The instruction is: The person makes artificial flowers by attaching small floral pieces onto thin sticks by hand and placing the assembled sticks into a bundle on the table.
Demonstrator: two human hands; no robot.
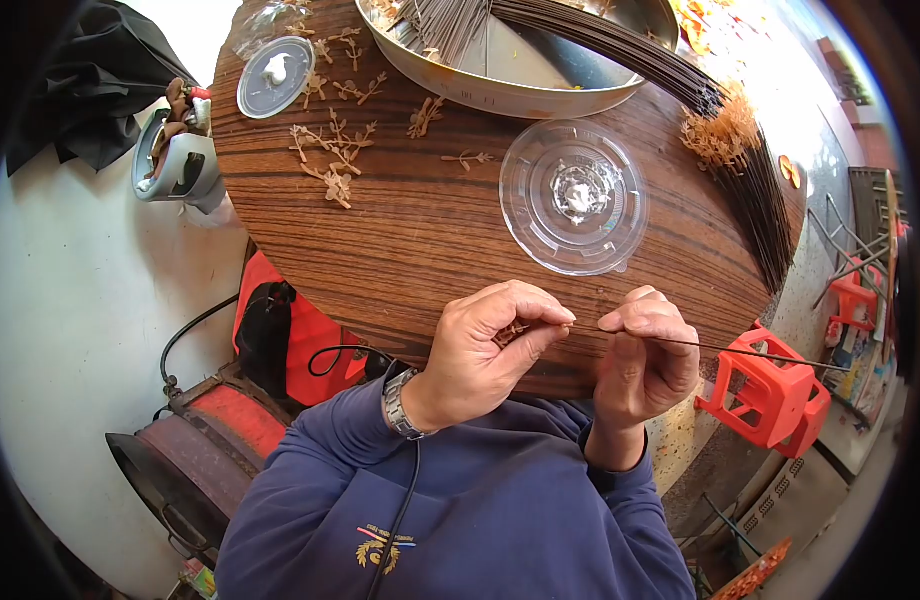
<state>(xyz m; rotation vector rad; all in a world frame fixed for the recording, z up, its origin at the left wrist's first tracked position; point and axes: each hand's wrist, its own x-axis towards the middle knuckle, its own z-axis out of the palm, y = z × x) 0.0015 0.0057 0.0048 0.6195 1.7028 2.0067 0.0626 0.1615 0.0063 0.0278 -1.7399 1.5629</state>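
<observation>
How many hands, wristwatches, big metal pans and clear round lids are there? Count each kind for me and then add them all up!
Hands: 2
Wristwatch: 1
Big metal pan: 1
Clear round lids: 2
Total: 6

Looks like some small craft workspace, maybe in a home, hard to say with the view warping at the edges. Bundled dark wires [600, 45] and loose tan sprigs [335, 150] are covering parts of a wood-grain table [400, 235], and red plastic stools [765, 395] are standing around.
</observation>
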